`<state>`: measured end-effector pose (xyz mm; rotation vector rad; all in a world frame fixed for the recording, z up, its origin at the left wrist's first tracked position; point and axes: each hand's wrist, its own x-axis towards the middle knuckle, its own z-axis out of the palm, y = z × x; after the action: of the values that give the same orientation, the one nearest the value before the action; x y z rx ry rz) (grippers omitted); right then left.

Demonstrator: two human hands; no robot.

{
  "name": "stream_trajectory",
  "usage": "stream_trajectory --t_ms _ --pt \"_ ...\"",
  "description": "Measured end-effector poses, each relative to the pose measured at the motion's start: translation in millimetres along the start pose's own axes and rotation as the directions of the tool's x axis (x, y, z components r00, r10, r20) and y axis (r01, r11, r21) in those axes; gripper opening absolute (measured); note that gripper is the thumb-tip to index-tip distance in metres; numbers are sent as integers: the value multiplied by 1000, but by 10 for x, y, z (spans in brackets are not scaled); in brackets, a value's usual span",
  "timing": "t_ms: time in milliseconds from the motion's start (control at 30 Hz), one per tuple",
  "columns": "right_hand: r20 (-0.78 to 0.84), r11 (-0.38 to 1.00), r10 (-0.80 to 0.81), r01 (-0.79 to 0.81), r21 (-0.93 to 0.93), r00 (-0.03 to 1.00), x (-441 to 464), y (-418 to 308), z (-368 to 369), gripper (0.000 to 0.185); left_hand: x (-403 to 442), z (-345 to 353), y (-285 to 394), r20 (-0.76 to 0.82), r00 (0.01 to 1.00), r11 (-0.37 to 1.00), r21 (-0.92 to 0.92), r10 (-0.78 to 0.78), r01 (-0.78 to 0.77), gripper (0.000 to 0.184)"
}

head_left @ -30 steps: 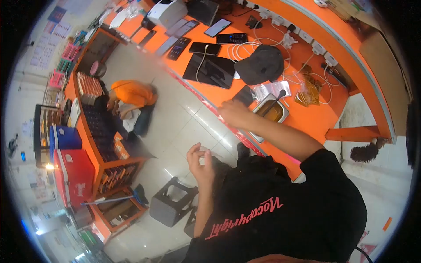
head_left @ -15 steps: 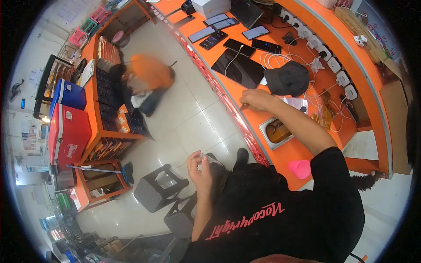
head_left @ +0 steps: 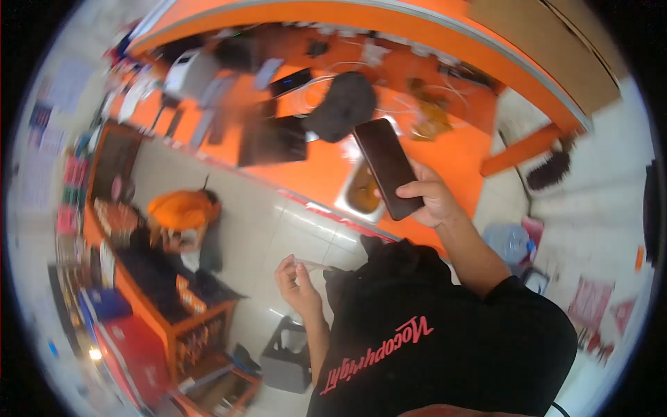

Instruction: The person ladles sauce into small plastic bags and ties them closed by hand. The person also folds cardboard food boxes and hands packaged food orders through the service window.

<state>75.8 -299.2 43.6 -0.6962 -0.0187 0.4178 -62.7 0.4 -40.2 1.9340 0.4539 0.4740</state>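
Note:
My right hand (head_left: pixel 432 198) grips a dark smartphone (head_left: pixel 386 167), raised over the orange counter with its broad face toward me. Behind the phone sits a metal tray (head_left: pixel 347 201), partly covered, with something yellow-brown in it. My left hand (head_left: pixel 300 285) is held low in front of my body, off the counter. Its thumb and fingers pinch a thin, pale, stick-like thing (head_left: pixel 314 265), too blurred to name. Beyond the phone lies a black cap (head_left: pixel 344 104), beside a dark tablet (head_left: pixel 285 142).
White cables, a yellow plastic bag (head_left: pixel 429 121) and several blurred phones lie on the orange counter (head_left: pixel 462 153). A white box (head_left: pixel 191 73) stands at its far left. A person in orange (head_left: pixel 182 210) crouches by the shelves. A grey stool (head_left: pixel 286 358) stands left of me.
My right hand has come back from the counter edge and now shows the phone raised. My view has swung to the right. My left hand keeps its pinch.

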Motion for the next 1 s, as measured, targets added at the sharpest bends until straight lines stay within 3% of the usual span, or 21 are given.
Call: stream_trajectory --t_ms 133,200,267,400,500,567,733,800,933,1000 --pt "-187 975 -199 213 59 962 -447 -261 -245 66 180 151 178 156 983 996 -10 92 -92 12" --pt "-262 950 -309 310 -40 914 -617 -406 -450 60 269 208 239 243 964 994 -10 106 -107 13" --pt "-446 902 -408 276 -332 797 -789 -521 -699 56 354 275 230 306 932 978 7 197 -209 15" --pt "-562 889 -453 302 -344 692 -1055 -658 -1016 54 475 432 327 352 896 961 -42 270 -273 14" --pt "-569 882 -449 241 -405 689 -1102 -511 -1372 58 535 538 371 334 891 951 -61 307 -304 15" --pt "-577 882 -420 167 -440 701 -1073 -354 -1600 55 546 587 407 327 910 967 -77 254 -242 15" --pt "-629 917 -323 70 -392 707 -857 31 -2042 45 567 599 344 339 920 980 -94 199 -178 20" --pt "-718 889 -337 -45 -456 609 -794 140 -2111 44 558 602 350 343 922 984 -86 177 -156 20" --pt "-686 864 -398 -2 -503 609 -742 206 -2113 49 497 577 366 323 924 979 -36 203 -202 20" --pt "-626 605 -526 -264 -751 575 -733 146 -2125 49 479 577 407 332 920 977 -23 209 -213 20"
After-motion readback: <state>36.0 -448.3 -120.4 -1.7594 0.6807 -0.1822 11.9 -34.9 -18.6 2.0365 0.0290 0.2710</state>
